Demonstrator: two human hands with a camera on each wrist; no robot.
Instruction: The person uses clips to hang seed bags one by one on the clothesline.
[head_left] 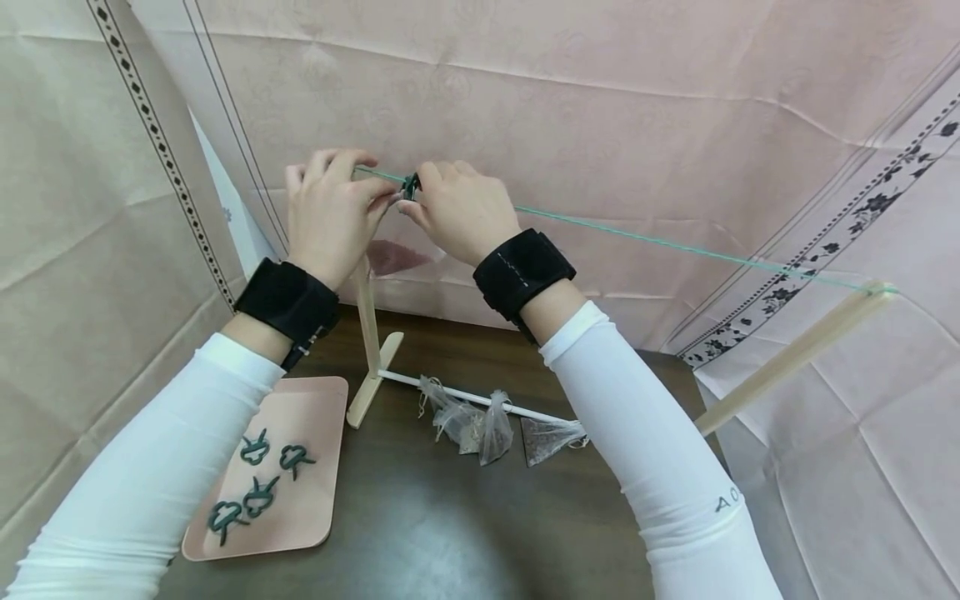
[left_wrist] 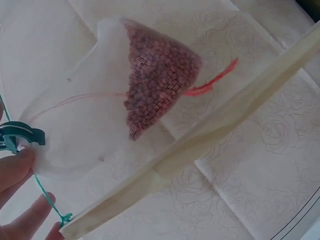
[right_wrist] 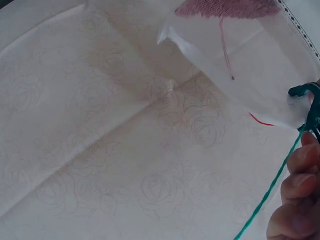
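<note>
The sheer white mesh bag of reddish grains (left_wrist: 150,75), held at the green cord (head_left: 645,237) above the far edge of the table (head_left: 420,542), could be dropped if a shallow fold is caught by the teal plastic clip (left_wrist: 22,134). It looks limp, grains bunched away from the clip. It is pinched in the left grip (head_left: 330,212), the clip in the right grip (head_left: 468,208)

Dark teal on the curved plastic clip (left_wrist: 32,136); green on the thin twisted cord (head_left: 645,237). Translucent white on the sheer mesh pouch (left_wrist: 75,130), reddish brown on the granular contents (left_wrist: 160,65), red on the string (left_wrist: 212,82). Pale pink on the rounded rectangular tray (head_left: 318,500). Black floral and diamond bands on the creased cream sheeting (head_left: 562,50).
</note>
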